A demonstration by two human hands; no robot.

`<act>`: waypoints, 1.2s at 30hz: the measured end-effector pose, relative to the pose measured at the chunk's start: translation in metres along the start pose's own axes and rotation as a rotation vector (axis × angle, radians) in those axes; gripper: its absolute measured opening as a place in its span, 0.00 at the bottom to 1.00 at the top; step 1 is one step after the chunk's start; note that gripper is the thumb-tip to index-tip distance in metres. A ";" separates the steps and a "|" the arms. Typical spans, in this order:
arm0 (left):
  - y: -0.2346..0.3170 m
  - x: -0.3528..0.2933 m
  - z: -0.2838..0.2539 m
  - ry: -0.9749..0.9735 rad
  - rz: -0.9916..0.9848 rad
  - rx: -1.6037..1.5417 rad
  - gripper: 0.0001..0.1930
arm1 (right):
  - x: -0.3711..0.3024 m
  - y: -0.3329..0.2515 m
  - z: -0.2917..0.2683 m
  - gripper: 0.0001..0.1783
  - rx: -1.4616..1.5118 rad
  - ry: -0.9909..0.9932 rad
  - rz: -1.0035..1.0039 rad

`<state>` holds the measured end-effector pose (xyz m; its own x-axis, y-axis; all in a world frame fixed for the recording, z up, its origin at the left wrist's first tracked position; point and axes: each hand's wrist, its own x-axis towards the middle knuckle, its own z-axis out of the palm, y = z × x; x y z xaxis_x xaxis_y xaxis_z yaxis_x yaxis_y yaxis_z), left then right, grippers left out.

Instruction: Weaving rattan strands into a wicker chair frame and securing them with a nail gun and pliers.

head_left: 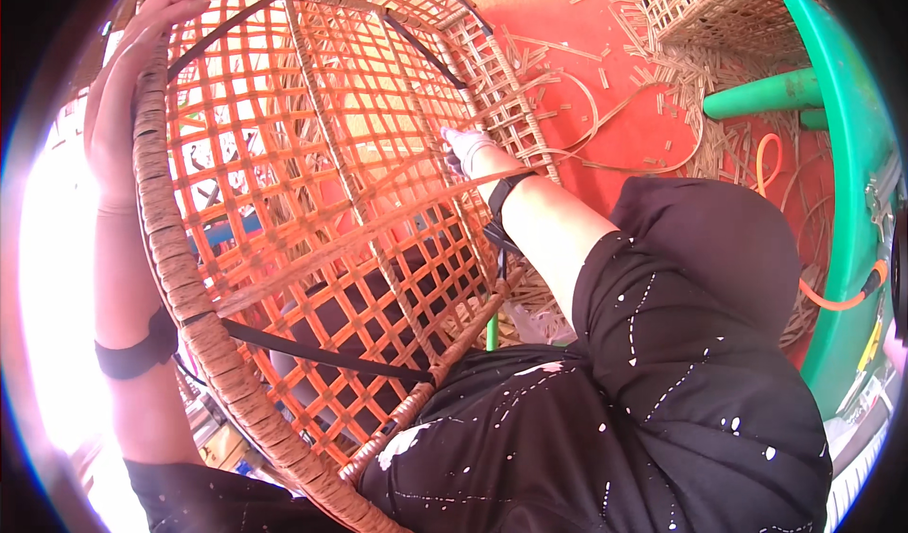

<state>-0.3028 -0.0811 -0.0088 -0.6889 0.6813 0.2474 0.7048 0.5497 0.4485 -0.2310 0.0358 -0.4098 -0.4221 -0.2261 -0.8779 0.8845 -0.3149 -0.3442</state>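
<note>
A large woven basket frame (pixel 307 88) with an open lattice and a thick wrapped rim lies tilted across my lap. My left hand (pixel 128 79) holds its rim at the upper left, fingers laid over the edge. My right hand (pixel 465 149) is at the lattice on the far right side, fingers bent; what they pinch is too small to make out. A long flat cane strip (pixel 378 233) crosses the basket opening from the near left rim and passes just below my right hand. Dark straps (pixel 322 355) span the basket corners.
Short cut cane pieces (pixel 653 60) litter the red floor (pixel 577 32). Another woven basket (pixel 719 8) stands at the far right. A green plastic chair or stool (pixel 842 155) is at the right, with an orange hose (pixel 832 298) beside it. Loose cane loops (pixel 653 169) trail over the floor.
</note>
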 end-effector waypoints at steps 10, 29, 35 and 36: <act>-0.009 0.026 0.029 0.011 0.055 -0.073 0.22 | 0.096 0.005 -0.016 0.10 0.628 -0.080 -0.289; -0.014 0.009 0.003 -0.075 0.173 0.183 0.22 | 0.006 0.035 -0.048 0.09 0.385 -0.417 -0.109; -0.012 0.022 0.020 -0.004 0.103 -0.053 0.20 | 0.039 0.044 -0.071 0.14 -0.625 0.002 -0.499; -0.012 0.018 0.031 0.005 0.095 -0.060 0.20 | 0.030 0.040 -0.076 0.17 -0.974 0.161 -0.549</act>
<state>-0.3187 -0.0605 -0.0365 -0.6207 0.7263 0.2952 0.7553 0.4529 0.4737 -0.1926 0.0860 -0.4750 -0.8333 -0.1344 -0.5362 0.3952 0.5334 -0.7479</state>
